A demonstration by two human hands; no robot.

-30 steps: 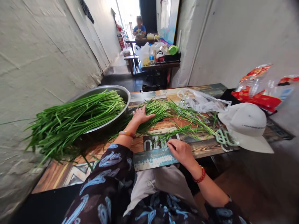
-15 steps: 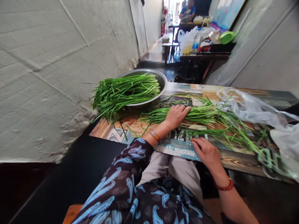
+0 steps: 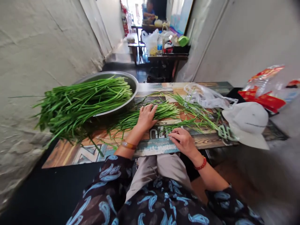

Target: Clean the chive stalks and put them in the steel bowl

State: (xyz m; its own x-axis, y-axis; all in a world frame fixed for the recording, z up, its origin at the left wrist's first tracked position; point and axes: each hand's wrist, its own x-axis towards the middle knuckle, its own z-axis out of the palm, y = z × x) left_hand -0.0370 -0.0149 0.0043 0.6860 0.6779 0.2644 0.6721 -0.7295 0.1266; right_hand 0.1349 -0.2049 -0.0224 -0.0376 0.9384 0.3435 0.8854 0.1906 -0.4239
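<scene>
My left hand [image 3: 147, 117] rests on a bunch of green stalks [image 3: 164, 112] on the patterned table [image 3: 93, 153], its fingers spread and thumb out to the side. To its right, near the front edge, my right hand [image 3: 184, 142] is closed, thumb against curled fingers. Whatever may be between those fingertips is too small to make out. A large heap of long green stalks [image 3: 89, 97] fills a metal basin [image 3: 134, 82] at the left, leaves hanging over its rim. Looser stalks [image 3: 197, 120] lie right of the bunch.
Green-handled scissors [image 3: 226, 133] lie beside a white cap [image 3: 249, 120] on the right. Behind are a clear plastic bag [image 3: 201, 95] and a red package [image 3: 262, 97]. Walls flank both sides. Farther back, a person [image 3: 148, 14] is beyond a cluttered table [image 3: 167, 57].
The view has swung right, bringing the cap and red package into sight. My left hand's fingers have spread apart on the bunch. My right hand has drawn closer to the stalks.
</scene>
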